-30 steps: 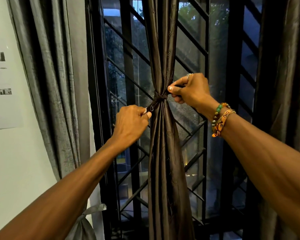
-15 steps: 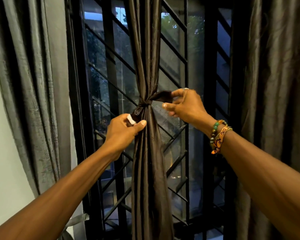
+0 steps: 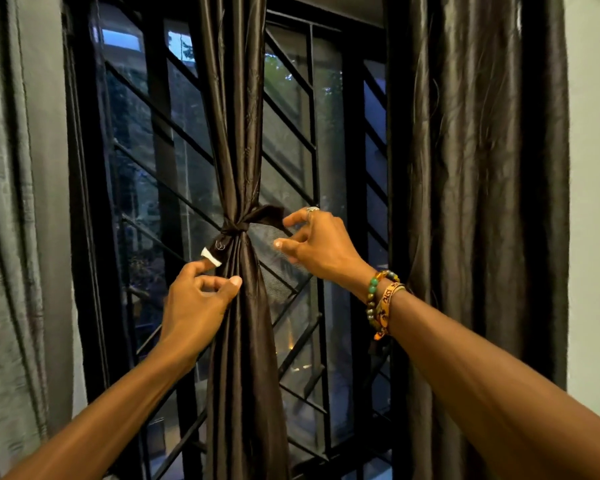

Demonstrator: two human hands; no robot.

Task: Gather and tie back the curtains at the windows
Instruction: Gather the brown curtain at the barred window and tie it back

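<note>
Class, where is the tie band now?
Head view, centre: the tie band wraps the middle curtain, above the left hand and left of the right hand.

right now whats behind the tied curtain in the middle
A black window grille with slanted bars, glass, and trees outside. The stretch straight behind the tied curtain is covered by its fabric.

a home: curtains (image 3: 239, 133), barred window (image 3: 291, 140).
</note>
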